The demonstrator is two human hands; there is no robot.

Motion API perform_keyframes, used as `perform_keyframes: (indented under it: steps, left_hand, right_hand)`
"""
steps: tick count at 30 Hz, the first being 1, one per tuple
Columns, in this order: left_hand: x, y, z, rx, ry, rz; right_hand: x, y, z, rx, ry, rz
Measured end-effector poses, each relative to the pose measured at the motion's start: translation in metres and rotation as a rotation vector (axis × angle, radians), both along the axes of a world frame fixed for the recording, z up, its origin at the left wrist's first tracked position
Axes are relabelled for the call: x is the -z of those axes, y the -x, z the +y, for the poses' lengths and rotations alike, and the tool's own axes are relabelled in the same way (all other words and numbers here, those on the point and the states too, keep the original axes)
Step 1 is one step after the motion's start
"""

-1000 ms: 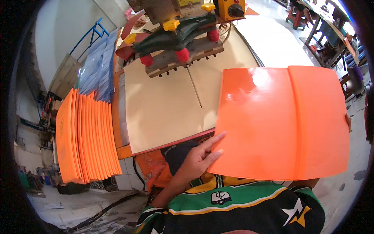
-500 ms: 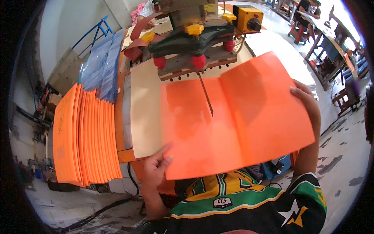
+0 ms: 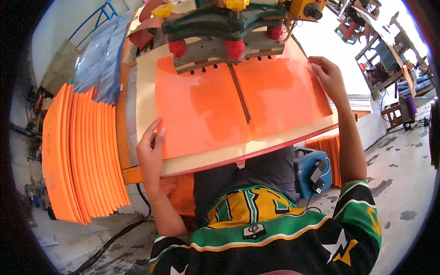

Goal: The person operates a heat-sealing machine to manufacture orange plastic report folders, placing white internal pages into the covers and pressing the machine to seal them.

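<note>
Here's the left hand (image 3: 150, 149), drawn narrow, thumb and fingers holding the near left edge of a glossy, bright orange plastic folder (image 3: 201, 119) opened out flat. And over on the other side, the right hand (image 3: 331, 78) has the far part of the right edge, fingers bent, thumb close to the fingertips. So the folder lies right between the two hands, spread over a smooth, cream-coloured flat sheet (image 3: 145, 98) on the wooden-edged surface (image 3: 133, 175).

Between the hands a slim, dark, straight strip (image 3: 239, 94) runs over the folder near its crease — whether it touches, I cannot tell. Beyond both hands looms a dark green metal press head (image 3: 206, 22) with red cylindrical feet (image 3: 233, 48) and yellow lobed knobs (image 3: 237, 4), its lower bar covering part of the folder's far edge.

Out to the left of the left hand, a thick row of orange folded covers (image 3: 85, 156) — and beyond it, a pile of clear bluish plastic sheets (image 3: 103, 57). Farther off than the right hand sits a yellow control box (image 3: 300, 9) with a black dial; nearer the body, below that hand, a blue plastic container (image 3: 302, 169).
</note>
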State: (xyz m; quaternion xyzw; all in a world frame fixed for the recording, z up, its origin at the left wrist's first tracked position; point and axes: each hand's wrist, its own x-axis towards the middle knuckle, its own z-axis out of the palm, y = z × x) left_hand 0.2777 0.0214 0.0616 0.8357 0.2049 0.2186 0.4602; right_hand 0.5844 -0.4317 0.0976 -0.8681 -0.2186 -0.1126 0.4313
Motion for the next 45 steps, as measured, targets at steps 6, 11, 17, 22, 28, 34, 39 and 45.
perform_keyframes:
  steps: [6, 11, 17, 22, 28, 34, 39, 45]
  left_hand:
    - [-0.015, 0.006, -0.002, -0.087, 0.027, 0.087]
    - [-0.007, 0.019, -0.006, -0.039, 0.002, 0.068]
    - [-0.007, 0.031, -0.032, -0.022, -0.519, 0.093]
    - [0.001, 0.018, -0.036, -0.099, -0.536, 0.032]
    - [-0.004, 0.016, -0.040, -0.171, -0.548, 0.032]
    - [-0.006, 0.022, -0.037, -0.155, -0.513, 0.048]
    - [-0.004, 0.016, -0.040, -0.119, -0.456, 0.060]
    - [0.003, 0.023, -0.032, -0.057, -0.551, 0.035]
  right_hand:
    - [-0.001, 0.069, 0.033, -0.094, 0.302, 0.077]
    - [0.015, 0.108, 0.043, -0.136, 0.426, -0.082]
    - [0.024, 0.104, 0.052, -0.066, 0.468, -0.123]
    - [0.022, 0.106, 0.054, -0.036, 0.415, -0.106]
    - [0.023, 0.106, 0.055, -0.071, 0.375, -0.100]
    - [0.017, 0.112, 0.056, -0.076, 0.384, -0.143]
    - [0.025, 0.109, 0.056, -0.036, 0.383, -0.173]
    - [0.020, 0.111, 0.063, 0.005, 0.319, -0.183]
